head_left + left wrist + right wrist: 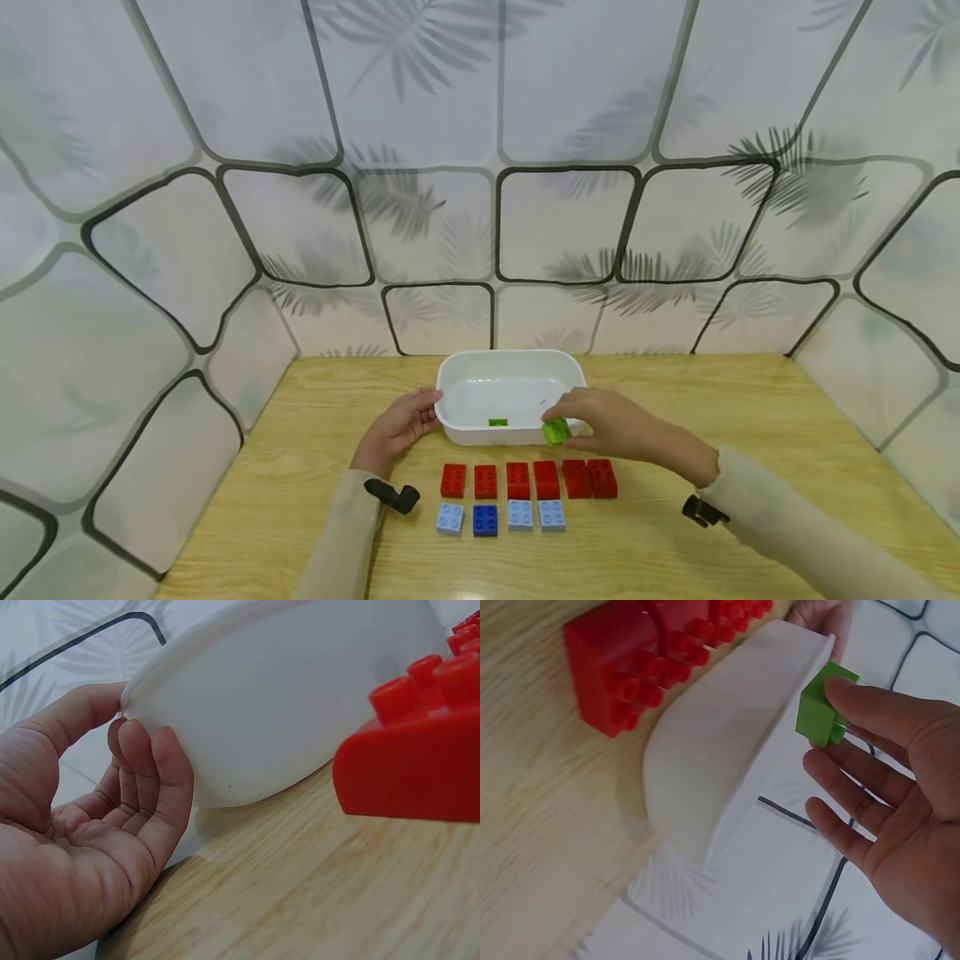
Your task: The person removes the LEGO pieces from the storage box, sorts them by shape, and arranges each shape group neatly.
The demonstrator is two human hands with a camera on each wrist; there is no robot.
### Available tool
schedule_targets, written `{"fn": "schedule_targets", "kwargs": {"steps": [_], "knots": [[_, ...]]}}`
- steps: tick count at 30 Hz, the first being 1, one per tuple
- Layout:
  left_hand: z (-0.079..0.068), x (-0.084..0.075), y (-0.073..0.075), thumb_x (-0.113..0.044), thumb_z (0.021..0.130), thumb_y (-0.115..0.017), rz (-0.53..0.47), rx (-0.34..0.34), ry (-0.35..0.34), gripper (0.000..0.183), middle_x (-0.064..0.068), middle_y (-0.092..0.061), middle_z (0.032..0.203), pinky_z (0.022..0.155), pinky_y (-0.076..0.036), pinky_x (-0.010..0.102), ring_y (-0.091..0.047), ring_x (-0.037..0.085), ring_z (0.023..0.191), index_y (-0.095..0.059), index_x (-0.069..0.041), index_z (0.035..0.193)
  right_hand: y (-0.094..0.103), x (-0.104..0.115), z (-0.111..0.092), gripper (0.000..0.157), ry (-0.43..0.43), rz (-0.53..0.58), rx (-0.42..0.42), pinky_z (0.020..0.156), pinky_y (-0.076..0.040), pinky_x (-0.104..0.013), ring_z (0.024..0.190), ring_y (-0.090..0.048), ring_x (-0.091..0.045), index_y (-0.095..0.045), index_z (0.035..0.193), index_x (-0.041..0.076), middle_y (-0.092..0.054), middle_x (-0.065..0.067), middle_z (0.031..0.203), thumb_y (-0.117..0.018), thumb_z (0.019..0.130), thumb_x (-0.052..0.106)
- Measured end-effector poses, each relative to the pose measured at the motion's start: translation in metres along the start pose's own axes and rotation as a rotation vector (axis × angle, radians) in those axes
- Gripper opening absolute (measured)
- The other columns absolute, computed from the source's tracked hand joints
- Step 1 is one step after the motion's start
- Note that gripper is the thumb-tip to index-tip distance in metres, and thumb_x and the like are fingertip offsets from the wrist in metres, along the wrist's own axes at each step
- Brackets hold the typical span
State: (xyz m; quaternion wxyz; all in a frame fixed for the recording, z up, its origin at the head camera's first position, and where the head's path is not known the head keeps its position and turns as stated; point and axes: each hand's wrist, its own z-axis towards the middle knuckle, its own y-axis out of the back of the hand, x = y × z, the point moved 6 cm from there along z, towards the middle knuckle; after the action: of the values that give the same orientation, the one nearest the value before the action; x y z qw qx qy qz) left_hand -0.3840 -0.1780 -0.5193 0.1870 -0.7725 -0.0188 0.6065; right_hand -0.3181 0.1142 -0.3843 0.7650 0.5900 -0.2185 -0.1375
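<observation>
A white plastic basin (457,434) stands near the back of the wooden table. At its left end my left hand (401,425) holds the rim, thumb on top and fingers curled against the outer wall, as the left wrist view shows. Between thumb and fingertips my right hand (618,423) pinches a green toy brick (556,431), which overlaps the basin's front right rim in the head view. The right wrist view has this brick (821,709) with its studs toward the fingers. Inside the basin lies another green brick (498,422), partly hidden by the front wall.
In front of the basin runs a row of several red bricks (517,481). Nearer to me is a row with a dark blue brick (485,521) and 3 light blue ones, one of them a light blue brick (450,518) at the left end. A patterned wall (442,317) closes off the table's back.
</observation>
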Motion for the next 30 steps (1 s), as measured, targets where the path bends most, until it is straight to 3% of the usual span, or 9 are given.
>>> {"fn": "schedule_targets", "kwargs": {"steps": [12, 21, 30], "knots": [[-0.002, -0.003, -0.001, -0.016, 0.108, -0.052, -0.026, 0.001, 0.003, 0.021, -0.001, -0.066, 0.096, 0.08, -0.058, 0.024, -0.062, 0.009, 0.087, -0.057, -0.003, 0.123, -0.015, 0.009, -0.019, 0.035, 0.011, 0.039, 0.151, 0.085, -0.059, -0.031, 0.098, -0.068, -0.013, -0.073, 0.119, 0.01, -0.074, 0.001, 0.111, -0.083, 0.085, 0.015], [-0.001, -0.002, -0.002, -0.017, 0.108, -0.052, -0.034, 0.011, 0.011, 0.023, -0.001, -0.066, 0.096, 0.08, -0.058, 0.023, -0.062, 0.009, 0.086, -0.056, -0.002, 0.125, -0.022, 0.017, -0.032, 0.033, 0.106, -0.004, 0.125, 0.082, -0.059, -0.031, 0.098, -0.069, -0.013, -0.073, 0.113, 0.012, -0.074, 0.001, 0.109, -0.085, 0.083, 0.02], [0.001, -0.001, 0.0, -0.018, 0.107, -0.053, -0.045, -0.012, 0.023, 0.02, -0.002, -0.066, 0.094, 0.08, -0.058, 0.023, -0.062, 0.009, 0.086, -0.057, -0.004, 0.122, -0.03, 0.018, -0.041, 0.03, 0.085, 0.04, 0.161, 0.081, -0.057, -0.027, 0.093, -0.064, -0.007, -0.073, 0.112, 0.015, -0.071, 0.004, 0.103, -0.082, 0.086, 0.028]]}}
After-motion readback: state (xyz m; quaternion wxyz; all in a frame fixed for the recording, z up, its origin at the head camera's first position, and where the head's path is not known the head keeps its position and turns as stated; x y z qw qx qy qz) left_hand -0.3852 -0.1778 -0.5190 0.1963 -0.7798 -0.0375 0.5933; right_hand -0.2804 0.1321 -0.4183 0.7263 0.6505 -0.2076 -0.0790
